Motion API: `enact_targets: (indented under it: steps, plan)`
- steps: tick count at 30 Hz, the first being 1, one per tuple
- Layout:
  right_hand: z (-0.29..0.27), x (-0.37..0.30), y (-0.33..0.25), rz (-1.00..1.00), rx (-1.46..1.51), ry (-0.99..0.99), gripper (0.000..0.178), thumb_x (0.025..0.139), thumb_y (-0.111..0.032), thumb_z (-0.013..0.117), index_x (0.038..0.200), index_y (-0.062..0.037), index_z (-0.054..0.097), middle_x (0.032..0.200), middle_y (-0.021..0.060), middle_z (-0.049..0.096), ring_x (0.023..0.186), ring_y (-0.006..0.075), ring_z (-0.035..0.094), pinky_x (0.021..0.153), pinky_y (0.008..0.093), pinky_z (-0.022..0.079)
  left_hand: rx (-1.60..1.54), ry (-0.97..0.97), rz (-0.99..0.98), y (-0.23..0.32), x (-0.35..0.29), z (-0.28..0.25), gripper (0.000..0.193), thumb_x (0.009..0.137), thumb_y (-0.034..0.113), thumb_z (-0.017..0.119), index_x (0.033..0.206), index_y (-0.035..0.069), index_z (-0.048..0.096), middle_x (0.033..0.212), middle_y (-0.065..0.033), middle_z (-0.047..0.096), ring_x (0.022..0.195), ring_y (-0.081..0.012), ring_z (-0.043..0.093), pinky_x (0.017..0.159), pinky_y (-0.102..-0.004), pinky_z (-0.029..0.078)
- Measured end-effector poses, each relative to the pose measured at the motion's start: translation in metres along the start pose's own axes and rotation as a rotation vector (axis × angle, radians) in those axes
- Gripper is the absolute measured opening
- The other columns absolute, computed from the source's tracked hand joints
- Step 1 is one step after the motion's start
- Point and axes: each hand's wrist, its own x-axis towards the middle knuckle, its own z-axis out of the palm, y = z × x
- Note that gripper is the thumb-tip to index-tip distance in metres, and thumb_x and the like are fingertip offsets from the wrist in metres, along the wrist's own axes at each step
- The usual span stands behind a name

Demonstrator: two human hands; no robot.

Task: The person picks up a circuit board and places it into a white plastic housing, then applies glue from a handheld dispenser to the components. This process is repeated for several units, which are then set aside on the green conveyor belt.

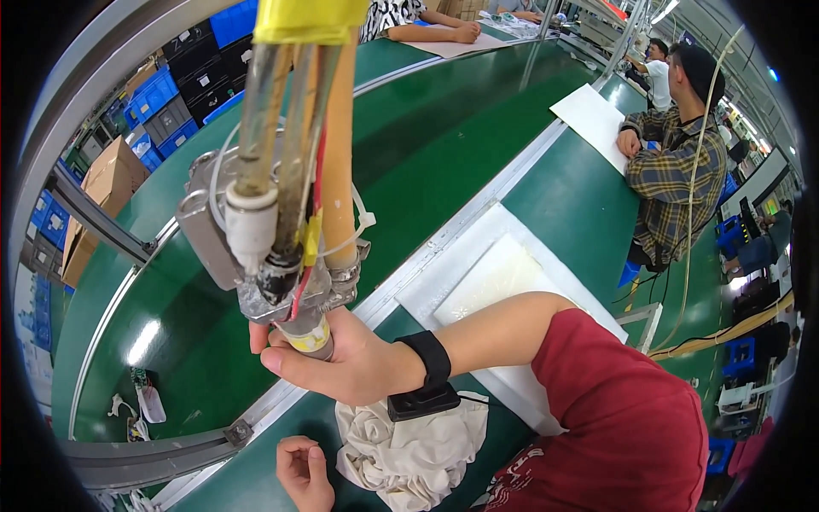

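Observation:
My right hand (345,363) is wrapped round the lower tip of a hanging dispensing gun (290,299). The gun has a metal body, clear tubes with dark residue, a red wire and yellow tape at the top. A black strap with a small black box (422,401) is on my right wrist. Below that wrist lies a crumpled off-white cloth (414,448) on the green table. My left hand (305,472) rests just left of the cloth, fingers curled in, with no object visible in it.
White foam sheets (503,277) lie on the table beyond my right forearm. A green conveyor belt (426,171) runs past, with small electronic parts (145,405) at its left. A metal frame (94,213) curves along the left. A person in a plaid shirt (678,171) sits at the right.

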Motion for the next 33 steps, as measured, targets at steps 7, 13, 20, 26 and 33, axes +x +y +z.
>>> enact_targets:
  steps: [7, 13, 20, 26, 33]
  plan:
    - [0.0, 0.001, 0.003, -0.033, -0.028, 0.009, 0.015, 0.089, -0.005, 0.053, 0.103, -0.0026, 0.048, 0.071, -0.0053, 0.049, 0.06, 0.0004, 0.042, 0.053, 0.0187, 0.032, -0.014, 0.002, -0.007, 0.0, 0.001, 0.0, 0.006, 0.089, 0.005, 0.055, 0.094, 0.003, 0.053, 0.084, 0.0003, 0.052, 0.069, -0.007, 0.045, 0.063, -0.0199, 0.039]
    - [0.001, 0.001, 0.001, 0.021, -0.012, -0.008, 0.015, 0.089, -0.003, 0.051, 0.104, -0.0017, 0.047, 0.067, -0.0059, 0.047, 0.06, 0.0004, 0.041, 0.053, 0.0184, 0.032, -0.001, 0.005, 0.012, 0.005, 0.0, 0.001, 0.006, 0.089, 0.003, 0.054, 0.095, 0.003, 0.053, 0.084, 0.0002, 0.052, 0.072, -0.0078, 0.047, 0.064, -0.0211, 0.04]
    - [0.004, 0.003, 0.002, 0.054, 0.01, 0.058, 0.019, 0.09, -0.009, 0.051, 0.105, -0.0013, 0.043, 0.06, -0.0049, 0.043, 0.052, 0.0011, 0.039, 0.046, 0.0191, 0.028, -0.038, -0.004, -0.021, -0.013, 0.002, -0.008, 0.008, 0.086, -0.002, 0.055, 0.092, 0.003, 0.051, 0.09, -0.0029, 0.05, 0.075, -0.0081, 0.048, 0.066, -0.0203, 0.04]
    - [0.007, 0.0, 0.005, 0.077, 0.004, 0.046, 0.023, 0.089, -0.018, 0.054, 0.101, -0.0025, 0.042, 0.054, -0.0029, 0.037, 0.038, 0.0041, 0.03, 0.035, 0.0213, 0.022, -0.077, 0.012, -0.039, -0.012, -0.001, -0.01, 0.006, 0.085, -0.002, 0.056, 0.09, 0.001, 0.054, 0.088, -0.0039, 0.053, 0.077, -0.008, 0.052, 0.066, -0.0207, 0.042]
    - [0.011, -0.001, 0.004, 0.061, -0.023, 0.058, 0.022, 0.089, -0.018, 0.051, 0.1, -0.0011, 0.041, 0.05, -0.0025, 0.035, 0.036, 0.0045, 0.028, 0.034, 0.0209, 0.021, -0.064, -0.059, -0.062, -0.011, -0.004, -0.017, 0.007, 0.087, -0.002, 0.055, 0.092, 0.002, 0.053, 0.087, -0.001, 0.052, 0.076, -0.0065, 0.05, 0.066, -0.0203, 0.041]
